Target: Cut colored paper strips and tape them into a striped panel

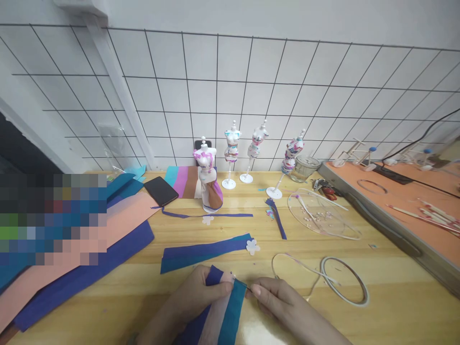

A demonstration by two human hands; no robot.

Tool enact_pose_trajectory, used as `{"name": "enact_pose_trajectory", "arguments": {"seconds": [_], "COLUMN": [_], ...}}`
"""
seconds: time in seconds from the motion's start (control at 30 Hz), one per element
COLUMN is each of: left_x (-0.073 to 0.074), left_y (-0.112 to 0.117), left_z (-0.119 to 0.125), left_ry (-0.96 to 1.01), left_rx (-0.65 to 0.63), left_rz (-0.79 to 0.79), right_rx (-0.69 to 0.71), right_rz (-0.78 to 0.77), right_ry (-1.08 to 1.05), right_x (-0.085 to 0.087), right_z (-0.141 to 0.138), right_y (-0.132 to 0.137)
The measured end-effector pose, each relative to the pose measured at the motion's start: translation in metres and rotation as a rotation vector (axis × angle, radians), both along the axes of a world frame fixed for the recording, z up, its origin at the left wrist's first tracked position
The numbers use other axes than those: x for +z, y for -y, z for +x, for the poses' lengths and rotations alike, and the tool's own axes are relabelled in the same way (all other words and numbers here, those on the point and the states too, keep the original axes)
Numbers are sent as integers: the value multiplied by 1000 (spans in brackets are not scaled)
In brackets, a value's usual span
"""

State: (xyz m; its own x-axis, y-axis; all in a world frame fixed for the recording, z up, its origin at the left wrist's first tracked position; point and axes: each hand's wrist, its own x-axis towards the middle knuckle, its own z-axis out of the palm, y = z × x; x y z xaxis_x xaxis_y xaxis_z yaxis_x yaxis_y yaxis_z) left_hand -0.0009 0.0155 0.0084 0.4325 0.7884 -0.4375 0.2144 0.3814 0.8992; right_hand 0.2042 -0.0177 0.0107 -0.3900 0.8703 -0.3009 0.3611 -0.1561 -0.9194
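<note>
At the front edge of the table, my left hand [201, 292] is closed on a striped piece of fabric [227, 311] in purple, pale pink and teal, its thumb pressed on top. My right hand [275, 297] pinches a thin dark needle [242, 284] whose far end meets the fabric's top edge. Small shiny beads [232, 275] sit at that edge near my left thumb. Just beyond my hands lies a purple and teal strip [201, 251], with a white flower cutout [252, 247] at its right end.
Several small mannequins stand at the back, one [204, 165] in a striped skirt. A phone [161, 190] and a fabric stack [132, 213] lie left. To the right are a clear bead tray [319, 227], a tape ring [364, 292], a glass jar [305, 168] and a raised orange board [413, 191].
</note>
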Motion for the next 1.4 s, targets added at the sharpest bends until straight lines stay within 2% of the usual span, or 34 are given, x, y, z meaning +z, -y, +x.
{"name": "enact_pose_trajectory", "arguments": {"seconds": [0.17,0.27,0.57,0.8,0.93,1.07,1.4], "left_x": [-7,-9,0,-2,-3,-2,-3], "left_y": [0,-1,0,1,0,-1,-1], "left_z": [-2,-2,0,0,0,0,1], "left_ry": [-48,-18,-44,-66,-12,46,28], "left_rx": [47,26,29,84,31,46,18], "left_rz": [-2,1,3,-26,-17,-12,-11], "right_rx": [-2,3,-5,-21,-25,-33,2], "right_rz": [17,22,25,-7,-14,-17,30], "right_ry": [1,6,25,6,3,3,19], "right_x": [0,-1,-2,-8,-10,-8,-7], "right_z": [-1,0,-1,-2,-2,-3,-6], "right_y": [0,0,1,2,1,0,1]}}
